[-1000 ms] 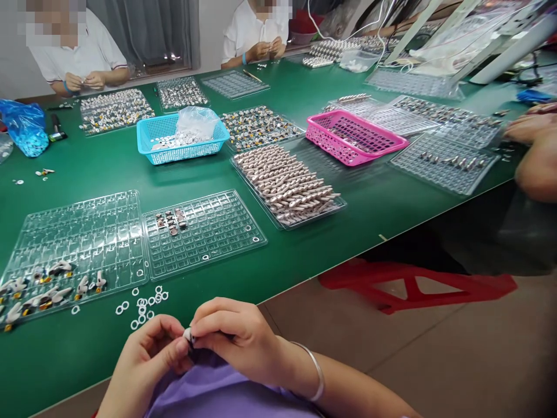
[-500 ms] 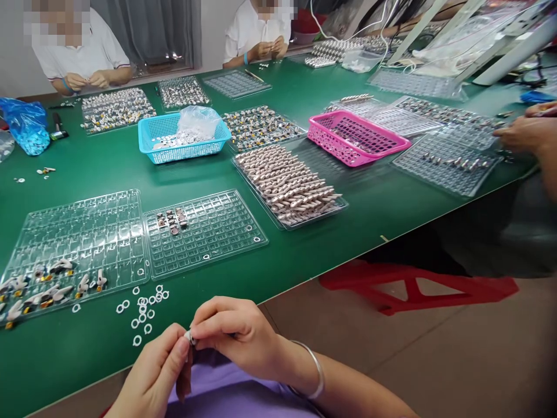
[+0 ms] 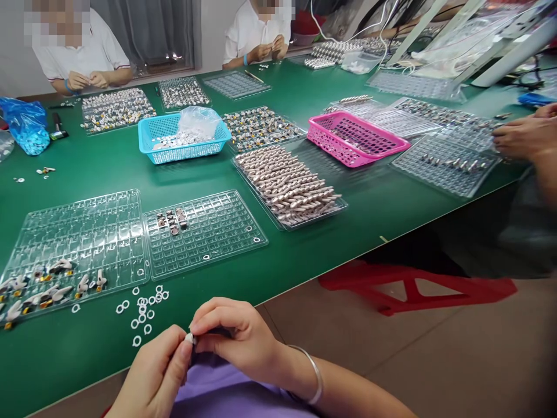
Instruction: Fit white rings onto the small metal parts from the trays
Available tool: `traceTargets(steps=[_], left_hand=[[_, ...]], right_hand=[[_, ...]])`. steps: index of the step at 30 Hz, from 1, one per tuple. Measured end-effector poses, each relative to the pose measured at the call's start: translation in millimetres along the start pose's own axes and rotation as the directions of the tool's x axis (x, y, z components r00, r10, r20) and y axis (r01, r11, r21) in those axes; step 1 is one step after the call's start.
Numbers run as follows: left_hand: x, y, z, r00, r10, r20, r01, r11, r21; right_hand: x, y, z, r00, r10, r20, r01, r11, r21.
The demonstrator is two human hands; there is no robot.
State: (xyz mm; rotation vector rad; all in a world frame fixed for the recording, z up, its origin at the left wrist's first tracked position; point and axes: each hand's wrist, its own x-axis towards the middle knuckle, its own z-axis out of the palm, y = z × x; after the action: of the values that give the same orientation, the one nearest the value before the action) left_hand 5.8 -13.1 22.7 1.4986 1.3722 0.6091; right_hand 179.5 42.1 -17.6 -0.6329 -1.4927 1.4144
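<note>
My left hand (image 3: 152, 374) and my right hand (image 3: 237, 337) meet at the table's near edge, over my purple shirt. Both pinch one small white part (image 3: 190, 337) between their fingertips. A silver bangle sits on my right wrist. Just beyond my hands, several small white rings (image 3: 143, 305) lie loose on the green table (image 3: 374, 203). Behind the rings are two clear compartment trays: the left tray (image 3: 87, 232) holds several white and orange parts near its front, the right tray (image 3: 217, 226) holds a few dark round parts.
A clear tray of pinkish cylinders (image 3: 287, 183), a pink basket (image 3: 357, 136) and a blue basket (image 3: 183, 136) with a plastic bag stand further back. Two people work at the far edge; another person's hand (image 3: 520, 136) reaches in at right. A red stool (image 3: 413, 287) stands under the table.
My left hand has shifted slightly right and down while both hands keep pinching the small part. The other person's hand at right has moved a little over the trays.
</note>
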Motion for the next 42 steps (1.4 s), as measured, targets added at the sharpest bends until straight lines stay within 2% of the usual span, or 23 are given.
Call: traceTargets(steps=[6,11,15,24,31,34,38,42], left_hand=[[-1.8,1.7,0.3,0.999,-0.002,-0.032,0.001,1.000,-0.018],[-2.1,2.1,4.2,0.999,-0.046,-0.022,0.045,0.996,-0.074],[-3.2,0.6,7.7,0.999,-0.040,-0.031,0.037,0.995,-0.097],[-2.2,-3.6,8.6,0.996,0.082,-0.039,-0.080,0.996,0.044],[-2.1,-7.4,9.9,0.970,0.231,-0.081,-0.219,0.967,0.131],[-4.0,-6.1,12.0,0.977,0.197,-0.086,-0.186,0.975,0.121],[-4.8,-1.3,17.0,0.980,0.131,-0.152,-0.131,0.991,0.011],[-4.3,1.3,20.6,0.978,0.087,-0.188,-0.104,0.991,-0.082]], right_hand=[[-3.6,5.3,0.8,0.992,0.113,0.048,-0.119,0.979,0.163],[-5.6,7.5,1.4,0.999,0.028,0.015,-0.030,0.993,0.112],[-6.5,5.7,2.0,1.000,-0.016,-0.002,0.017,0.998,0.064],[-7.2,4.4,6.6,0.996,-0.027,-0.085,0.037,0.992,0.120],[-8.2,1.5,12.8,0.991,-0.015,-0.135,0.035,0.988,0.148],[-8.7,0.6,14.9,0.989,-0.042,-0.140,0.061,0.989,0.133],[-10.4,-0.8,14.5,0.988,-0.085,-0.128,0.101,0.987,0.124],[-11.5,-3.0,10.6,0.983,-0.166,-0.082,0.168,0.985,0.022]])
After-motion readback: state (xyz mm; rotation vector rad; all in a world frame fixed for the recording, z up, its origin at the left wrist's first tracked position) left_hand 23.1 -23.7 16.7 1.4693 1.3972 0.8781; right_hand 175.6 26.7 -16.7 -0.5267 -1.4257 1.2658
